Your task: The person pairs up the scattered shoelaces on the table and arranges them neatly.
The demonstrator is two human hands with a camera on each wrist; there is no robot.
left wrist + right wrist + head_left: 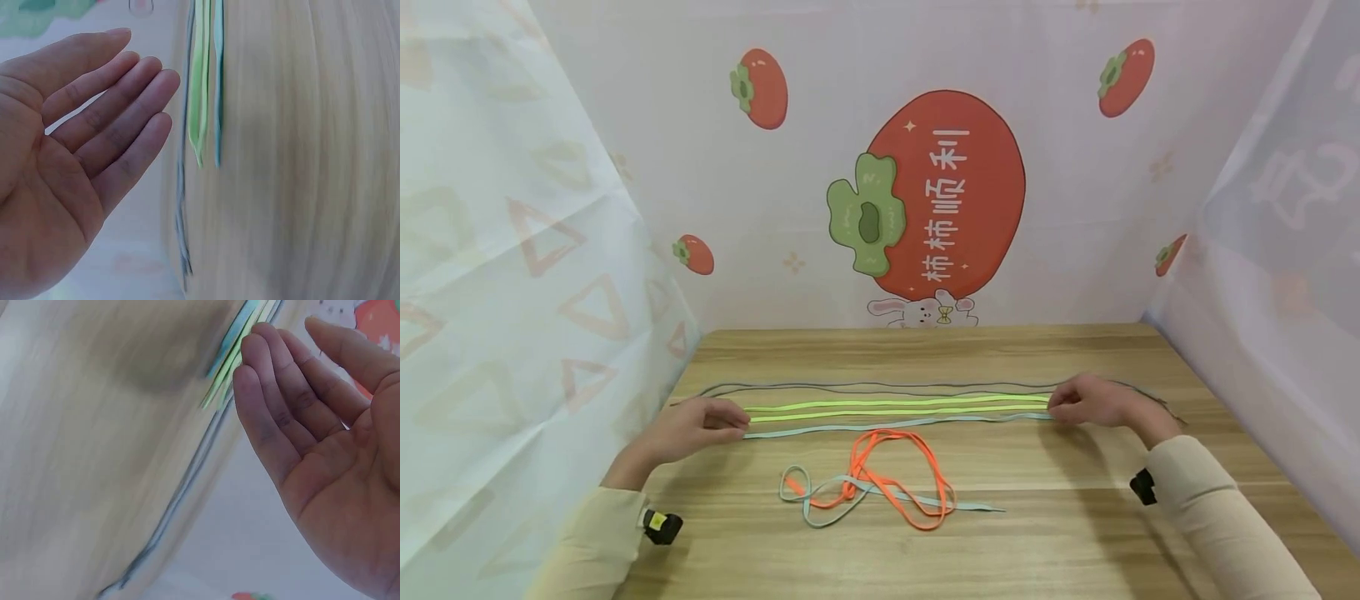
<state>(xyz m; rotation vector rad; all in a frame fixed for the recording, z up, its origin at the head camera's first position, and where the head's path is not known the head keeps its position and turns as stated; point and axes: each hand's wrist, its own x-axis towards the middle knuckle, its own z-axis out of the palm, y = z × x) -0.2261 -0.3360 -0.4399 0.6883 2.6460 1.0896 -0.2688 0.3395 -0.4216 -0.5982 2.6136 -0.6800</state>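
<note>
Yellow-green shoelaces (880, 403) run side by side across the wooden table. Beyond them lies a long dark grey lace (880, 385), doubled up; nearer me stretches a straight light blue lace (835, 429). My left hand (696, 429) hovers by the left ends of the laces. In the left wrist view its fingers (119, 134) are loosely bent, with nothing in them. At the right ends is my right hand (1097, 402), palm hollowed and fingers (284, 394) relaxed; whether the fingertips touch the laces, I cannot tell.
In front of the straight laces, an orange lace (936, 467) lies in loose loops, tangled with another light blue lace (970, 505). White printed cloth (1075, 208) rises behind the wooden table (880, 562) and on both sides.
</note>
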